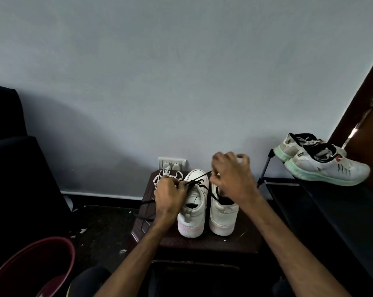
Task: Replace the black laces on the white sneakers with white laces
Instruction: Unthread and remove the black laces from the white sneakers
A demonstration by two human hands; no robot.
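On the dark stool (202,243) stood two white sneakers (194,202), heels near. Left hand (169,196) pinched the black lace (197,179) — right hand (230,176) gripped its other end (fingers curled). White laces (166,174) lay at the far left.

A pale grey wall (181,71) fills the upper view, with a white socket plate (172,163) set low on it. Below stands a dark brown stool (202,243) on a dark floor (104,228) strewn with small pale scraps (82,230). To the right, a black rack (331,200) carries a pair of grey running shoes (327,166) with mint-green soles. A maroon tub (31,269) sits at lower left, and beyond it is what may be a dark chair (10,157). A brown door frame (361,108) edges the right.
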